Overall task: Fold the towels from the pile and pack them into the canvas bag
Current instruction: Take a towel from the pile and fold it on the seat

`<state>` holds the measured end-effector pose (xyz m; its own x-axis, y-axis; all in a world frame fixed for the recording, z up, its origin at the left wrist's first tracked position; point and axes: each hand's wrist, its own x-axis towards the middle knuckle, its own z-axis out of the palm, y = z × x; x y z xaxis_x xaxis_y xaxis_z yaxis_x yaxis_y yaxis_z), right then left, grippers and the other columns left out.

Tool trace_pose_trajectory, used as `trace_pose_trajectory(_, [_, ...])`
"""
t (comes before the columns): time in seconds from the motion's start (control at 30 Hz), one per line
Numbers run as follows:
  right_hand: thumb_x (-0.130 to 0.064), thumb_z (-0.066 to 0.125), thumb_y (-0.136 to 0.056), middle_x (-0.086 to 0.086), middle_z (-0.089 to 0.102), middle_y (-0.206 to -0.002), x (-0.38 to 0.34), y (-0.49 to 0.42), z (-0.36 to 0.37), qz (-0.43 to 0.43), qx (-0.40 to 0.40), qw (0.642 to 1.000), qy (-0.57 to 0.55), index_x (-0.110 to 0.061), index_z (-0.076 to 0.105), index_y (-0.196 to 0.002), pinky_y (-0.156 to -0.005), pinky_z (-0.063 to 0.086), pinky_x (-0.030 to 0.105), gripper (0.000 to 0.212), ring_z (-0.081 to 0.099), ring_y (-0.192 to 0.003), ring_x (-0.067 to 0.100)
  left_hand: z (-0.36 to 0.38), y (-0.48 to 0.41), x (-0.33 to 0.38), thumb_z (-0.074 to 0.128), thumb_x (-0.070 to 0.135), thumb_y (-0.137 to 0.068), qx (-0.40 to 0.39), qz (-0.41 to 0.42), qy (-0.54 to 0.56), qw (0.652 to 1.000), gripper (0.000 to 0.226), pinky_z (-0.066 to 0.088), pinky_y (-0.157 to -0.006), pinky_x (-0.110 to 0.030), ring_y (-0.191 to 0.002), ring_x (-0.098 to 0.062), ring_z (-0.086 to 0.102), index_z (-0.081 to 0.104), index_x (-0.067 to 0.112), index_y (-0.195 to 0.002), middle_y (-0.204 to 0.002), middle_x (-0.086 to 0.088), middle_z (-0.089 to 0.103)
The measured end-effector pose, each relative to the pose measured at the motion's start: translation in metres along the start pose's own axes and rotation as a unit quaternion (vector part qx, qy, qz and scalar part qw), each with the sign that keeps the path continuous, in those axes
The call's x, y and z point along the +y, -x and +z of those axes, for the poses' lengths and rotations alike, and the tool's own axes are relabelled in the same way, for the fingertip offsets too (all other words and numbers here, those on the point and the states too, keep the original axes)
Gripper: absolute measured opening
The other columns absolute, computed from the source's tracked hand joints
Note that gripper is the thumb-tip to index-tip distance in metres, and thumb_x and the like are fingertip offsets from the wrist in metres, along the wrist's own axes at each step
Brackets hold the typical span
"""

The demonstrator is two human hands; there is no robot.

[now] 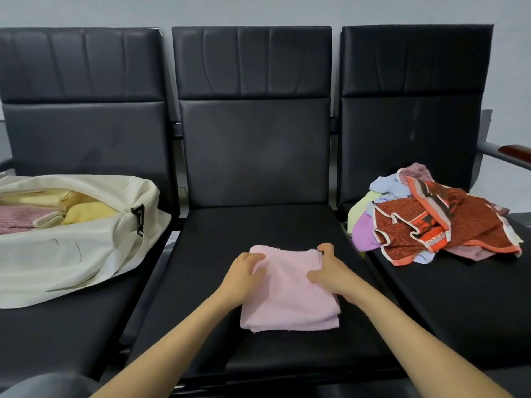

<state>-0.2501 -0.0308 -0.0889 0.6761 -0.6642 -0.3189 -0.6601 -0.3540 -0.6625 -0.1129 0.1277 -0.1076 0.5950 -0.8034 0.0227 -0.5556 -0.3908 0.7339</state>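
Observation:
A folded pink towel (290, 297) lies on the middle black seat (218, 234). My left hand (244, 274) rests on its left side, the fingers curled over the far left corner. My right hand (327, 268) grips the far right edge of the towel, the thumb on top and the fingers hooked round the corner. The cream canvas bag (71, 248) lies open on the left seat, with yellow and pink folded towels (51, 211) inside. The pile of unfolded towels (431, 219), red-orange patterned on top with purple, blue and pale green ones beneath, sits on the right seat.
Three black padded chairs stand in a row against a pale wall, with narrow gaps between the seats. A wooden-capped armrest (514, 152) juts out at the far right. A dark rounded object (48, 386) shows at the bottom left corner.

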Motion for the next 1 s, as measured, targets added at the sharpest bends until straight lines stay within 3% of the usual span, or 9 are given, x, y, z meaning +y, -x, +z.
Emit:
trace_pose_trajectory(0.13, [-0.017, 0.050, -0.094, 0.007, 0.046, -0.122, 0.001, 0.010, 0.011, -0.026, -0.002, 0.984, 0.175, -0.018, 0.016, -0.146, -0.072, 0.047, 0.029, 0.061, 0.052, -0.093, 0.018, 0.026, 0.004, -0.017, 0.030, 0.042, -0.102, -0.091, 0.002, -0.196, 0.976, 0.051, 0.012, -0.118, -0.036, -0.148, -0.021, 0.006, 0.028, 0.023, -0.149, -0.158, -0.001, 0.013])
trace_pose_trajectory(0.2, [-0.012, 0.046, -0.095, 0.009, 0.035, -0.139, 0.000, 0.013, 0.015, -0.076, 0.081, 0.955, 0.274, -0.017, 0.025, -0.144, -0.087, 0.045, 0.031, 0.053, 0.044, -0.115, 0.023, 0.033, 0.007, -0.021, 0.020, 0.046, -0.103, -0.102, -0.020, -0.232, 0.967, 0.058, -0.003, -0.120, -0.043, -0.148, -0.019, -0.013, 0.004, 0.025, -0.155, -0.161, 0.003, -0.010])
trace_pose_trajectory(0.27, [-0.014, 0.039, -0.099, 0.008, 0.021, -0.154, 0.001, 0.013, 0.017, -0.140, 0.144, 0.928, 0.315, -0.017, 0.030, -0.146, -0.112, 0.028, 0.036, 0.048, 0.021, -0.141, 0.026, 0.034, 0.009, -0.019, 0.016, 0.047, -0.103, -0.099, -0.017, -0.257, 0.961, 0.058, -0.008, -0.119, -0.045, -0.147, -0.018, -0.017, -0.002, 0.027, -0.155, -0.161, 0.005, -0.014])
trace_pose_trajectory(0.4, [-0.057, 0.009, -0.096, -0.007, -0.004, -0.163, 0.006, 0.011, 0.032, -0.213, 0.010, 0.924, 0.318, -0.029, 0.010, -0.155, -0.120, -0.005, 0.039, 0.065, -0.012, -0.149, 0.016, 0.035, 0.010, -0.016, 0.014, 0.048, -0.103, -0.100, -0.031, -0.276, 0.955, 0.058, -0.010, -0.119, -0.047, -0.147, -0.019, -0.020, -0.003, 0.028, -0.154, -0.161, 0.005, -0.014])
trace_pose_trajectory(0.47, [-0.061, 0.005, -0.095, -0.011, -0.012, -0.162, 0.016, 0.009, 0.039, -0.185, -0.057, 0.917, 0.349, -0.035, -0.002, -0.154, -0.119, -0.011, 0.041, 0.064, -0.017, -0.148, 0.014, 0.035, 0.012, -0.016, 0.014, 0.049, -0.102, -0.100, -0.030, -0.280, 0.954, 0.058, -0.010, -0.119, -0.047, -0.146, -0.019, -0.020, -0.004, 0.029, -0.154, -0.161, 0.006, -0.015])
trace_pose_trajectory(0.6, [-0.044, 0.012, -0.104, -0.013, -0.011, -0.161, 0.029, 0.010, 0.033, -0.160, -0.051, 0.926, 0.337, -0.032, -0.004, -0.155, -0.121, -0.001, 0.040, 0.054, -0.012, -0.148, 0.010, 0.032, 0.015, -0.018, 0.013, 0.049, -0.102, -0.092, -0.029, -0.280, 0.955, 0.059, -0.011, -0.118, -0.048, -0.146, -0.019, -0.021, -0.006, 0.028, -0.154, -0.161, 0.006, -0.015])
trace_pose_trajectory(0.73, [-0.032, 0.027, -0.105, 0.002, 0.026, -0.153, 0.030, 0.016, 0.019, -0.126, 0.078, 0.937, 0.317, -0.015, 0.030, -0.146, -0.107, 0.031, 0.032, 0.044, 0.027, -0.137, 0.021, 0.036, 0.018, -0.015, 0.016, 0.051, -0.102, -0.045, -0.050, -0.296, 0.953, 0.067, -0.011, -0.118, -0.048, -0.147, -0.024, -0.017, -0.007, 0.016, -0.154, -0.161, -0.003, -0.014])
trace_pose_trajectory(0.83, [-0.050, 0.041, -0.098, 0.004, 0.040, -0.132, 0.030, 0.015, 0.018, -0.057, 0.152, 0.949, 0.270, -0.015, 0.039, -0.132, -0.094, 0.037, 0.029, 0.048, 0.038, -0.118, 0.020, 0.036, 0.016, -0.013, 0.026, 0.060, -0.097, 0.006, -0.096, -0.305, 0.947, 0.079, -0.006, -0.118, -0.045, -0.148, -0.029, -0.009, 0.016, 0.002, -0.149, -0.160, -0.012, -0.005])
trace_pose_trajectory(1.0, [-0.077, 0.047, -0.080, 0.009, 0.037, -0.133, 0.025, 0.006, 0.022, 0.075, 0.113, 0.967, 0.217, -0.009, 0.040, -0.133, -0.100, 0.034, 0.034, 0.087, 0.035, -0.123, 0.025, 0.030, 0.010, -0.010, 0.041, 0.072, -0.085, 0.027, -0.141, -0.289, 0.947, 0.076, 0.019, -0.112, -0.036, -0.132, -0.028, 0.026, 0.046, 0.006, -0.123, -0.140, -0.008, 0.029])
